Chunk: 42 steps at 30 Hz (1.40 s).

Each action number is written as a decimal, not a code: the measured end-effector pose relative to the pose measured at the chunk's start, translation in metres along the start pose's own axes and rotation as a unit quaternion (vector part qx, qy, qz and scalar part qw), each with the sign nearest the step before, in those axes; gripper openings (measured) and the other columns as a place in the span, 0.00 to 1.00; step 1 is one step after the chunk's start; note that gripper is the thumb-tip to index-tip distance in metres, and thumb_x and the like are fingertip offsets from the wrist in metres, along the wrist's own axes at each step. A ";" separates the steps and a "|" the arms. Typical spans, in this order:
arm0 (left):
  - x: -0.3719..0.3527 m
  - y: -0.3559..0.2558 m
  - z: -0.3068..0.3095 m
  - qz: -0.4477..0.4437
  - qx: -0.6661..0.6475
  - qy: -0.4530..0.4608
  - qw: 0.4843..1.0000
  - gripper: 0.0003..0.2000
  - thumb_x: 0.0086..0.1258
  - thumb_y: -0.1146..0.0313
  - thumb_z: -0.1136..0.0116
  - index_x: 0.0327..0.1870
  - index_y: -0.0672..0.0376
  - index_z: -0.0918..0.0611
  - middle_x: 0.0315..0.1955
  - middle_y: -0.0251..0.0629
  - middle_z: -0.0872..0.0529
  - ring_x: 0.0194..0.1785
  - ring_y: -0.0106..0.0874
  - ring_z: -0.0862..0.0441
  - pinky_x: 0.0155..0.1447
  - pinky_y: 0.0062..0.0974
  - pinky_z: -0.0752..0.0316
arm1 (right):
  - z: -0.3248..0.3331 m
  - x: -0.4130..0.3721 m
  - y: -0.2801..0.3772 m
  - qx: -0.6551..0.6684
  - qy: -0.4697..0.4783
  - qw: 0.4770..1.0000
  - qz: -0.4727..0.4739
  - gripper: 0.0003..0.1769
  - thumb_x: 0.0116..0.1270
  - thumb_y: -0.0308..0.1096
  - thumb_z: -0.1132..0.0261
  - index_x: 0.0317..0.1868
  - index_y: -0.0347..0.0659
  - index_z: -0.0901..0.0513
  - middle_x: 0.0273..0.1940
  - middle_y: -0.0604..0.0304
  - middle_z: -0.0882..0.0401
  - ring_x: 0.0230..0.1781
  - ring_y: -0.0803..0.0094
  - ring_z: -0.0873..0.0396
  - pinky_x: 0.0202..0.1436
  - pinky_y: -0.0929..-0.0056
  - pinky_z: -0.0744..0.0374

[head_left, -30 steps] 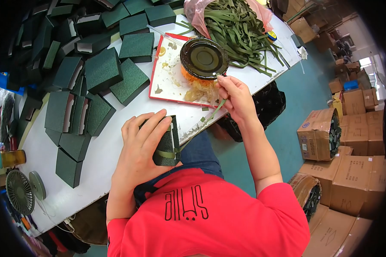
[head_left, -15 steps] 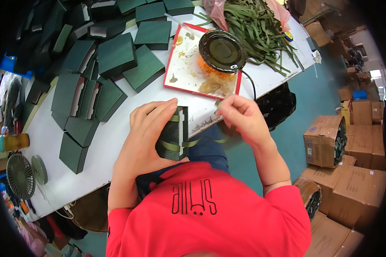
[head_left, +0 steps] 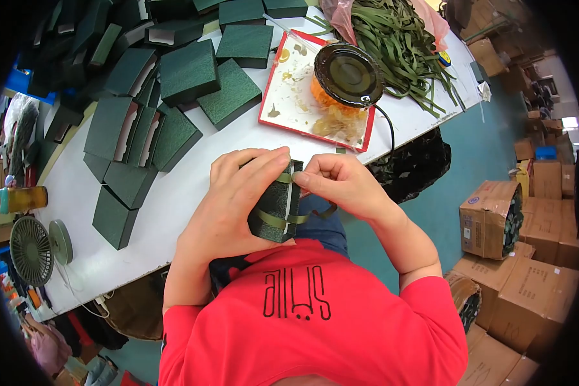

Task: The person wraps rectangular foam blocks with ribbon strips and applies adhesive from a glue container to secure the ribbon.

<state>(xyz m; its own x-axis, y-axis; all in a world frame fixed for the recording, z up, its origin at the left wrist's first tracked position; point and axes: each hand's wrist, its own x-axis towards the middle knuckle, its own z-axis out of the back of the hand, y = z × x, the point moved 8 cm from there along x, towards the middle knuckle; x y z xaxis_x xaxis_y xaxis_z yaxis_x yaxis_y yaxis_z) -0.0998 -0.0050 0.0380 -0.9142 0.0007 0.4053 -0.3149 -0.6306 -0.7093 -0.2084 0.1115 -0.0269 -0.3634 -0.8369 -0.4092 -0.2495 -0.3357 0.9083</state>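
My left hand [head_left: 235,199] wraps round a small dark green box [head_left: 276,204], holding it upright near the table's front edge, with the fingers over its top. An olive green ribbon [head_left: 273,219] crosses the lower part of the box, and a second band lies across near its top. My right hand [head_left: 341,183] is at the box's upper right edge, thumb and index finger pinched on the ribbon there. A loop of ribbon hangs between the box and my right hand.
Many green boxes [head_left: 190,71] lie on the white table [head_left: 167,212]. A round black-topped device [head_left: 349,74] stands on a red-edged tray [head_left: 289,96]. Behind it is a heap of ribbons [head_left: 399,51]. A small fan [head_left: 32,251] is at the left; cartons [head_left: 527,283] stand at the right.
My right hand has moved left and down, from beside the tray to the box's upper edge, bringing the ribbon with it. The view has shifted slightly. My left hand still holds the box.
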 end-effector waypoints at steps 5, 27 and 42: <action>0.000 -0.001 0.000 -0.002 0.003 0.005 1.000 0.52 0.39 0.58 0.16 0.72 0.56 0.30 0.68 0.40 0.23 0.66 0.46 0.27 0.68 0.45 0.37 | -0.003 0.000 0.002 -0.024 0.016 0.999 -0.028 0.13 0.75 0.39 0.34 0.34 0.39 0.18 0.31 0.70 0.17 0.32 0.89 0.24 0.35 0.84 0.27; -0.005 0.005 0.003 0.038 0.036 0.044 0.998 0.49 0.37 0.61 0.17 0.70 0.56 0.28 0.66 0.40 0.23 0.65 0.45 0.27 0.68 0.45 0.38 | 0.016 0.004 -0.009 0.035 -0.086 0.995 0.047 0.16 0.79 0.39 0.42 0.46 0.35 0.13 0.31 0.66 0.14 0.25 0.87 0.30 0.27 0.84 0.33; -0.005 -0.001 -0.005 0.003 0.043 0.051 0.998 0.49 0.37 0.62 0.18 0.69 0.55 0.27 0.67 0.38 0.23 0.66 0.44 0.27 0.70 0.48 0.40 | -0.004 -0.009 0.005 -0.153 -0.156 0.964 0.152 0.11 0.69 0.34 0.30 0.36 0.32 0.16 0.30 0.63 0.19 0.25 0.84 0.29 0.28 0.78 0.31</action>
<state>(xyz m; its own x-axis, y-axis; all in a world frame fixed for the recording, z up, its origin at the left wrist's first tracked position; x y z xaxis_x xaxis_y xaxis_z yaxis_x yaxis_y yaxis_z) -0.0961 -0.0004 0.0334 -0.9383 0.0725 0.3382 -0.2907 -0.6950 -0.6577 -0.2027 0.1152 -0.0180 -0.6424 -0.7618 -0.0832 0.1697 -0.2474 0.9539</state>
